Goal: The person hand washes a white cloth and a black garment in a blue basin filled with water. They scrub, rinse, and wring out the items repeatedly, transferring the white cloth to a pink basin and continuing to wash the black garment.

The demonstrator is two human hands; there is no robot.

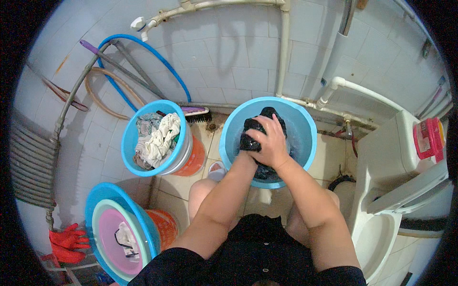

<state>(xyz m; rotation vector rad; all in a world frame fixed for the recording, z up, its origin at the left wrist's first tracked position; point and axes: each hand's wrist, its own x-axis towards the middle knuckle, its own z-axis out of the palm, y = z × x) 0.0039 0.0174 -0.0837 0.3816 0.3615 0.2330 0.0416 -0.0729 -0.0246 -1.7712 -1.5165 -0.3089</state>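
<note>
A wet black cloth point(251, 142), bunched into a thick wad, is gripped between my two hands over a light blue basin point(307, 128). My right hand point(272, 145) lies across the top of the wad with its fingers curled over it. Beneath it, my left hand point(247, 158) reaches into the same bunch; its fingers are mostly covered by cloth and by the right hand. Water and more dark cloth point(265, 172) show in the basin below. The exact garment cannot be made out.
To the left stands a blue basin point(128, 151) of crumpled light clothes point(164, 138) on an orange bucket point(193, 157). Nearer are nested basins point(107, 229) and red rubber gloves point(67, 243). A brush point(198, 114) lies by the wall; a toilet point(381, 248) is on the right.
</note>
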